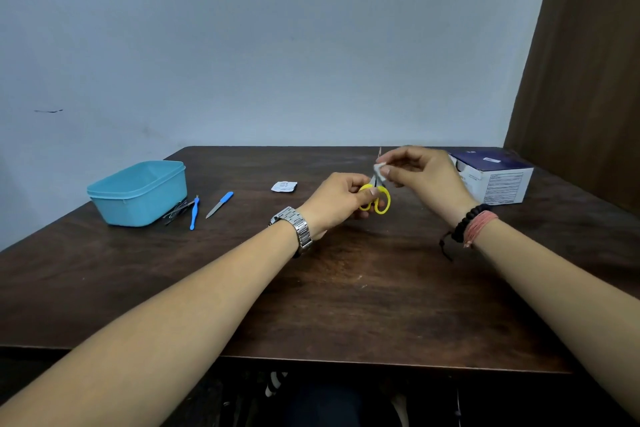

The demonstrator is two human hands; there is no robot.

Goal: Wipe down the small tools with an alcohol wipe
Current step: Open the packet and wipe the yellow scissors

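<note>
Small scissors (375, 196) w/ yellow loop handles, held above the table near center-right, blades pointing up and away, tip just showing above the wipe. Alcohol wipe (380, 174): small white folded pad, wrapped on the blades just above the pivot. Other tools lie on the table at left, just beside a blue tub: blue-handled nail file (219, 205), metal blade angled toward near-left; thin blue-handled pick tool (194, 212), roughly lengthwise, tip away; small heap of dark metal tools (177, 209) touching the tub's base, too jumbled to tell apart. Torn white wipe sachet (284, 186) lies flat mid-table, apart from the rest.
</note>
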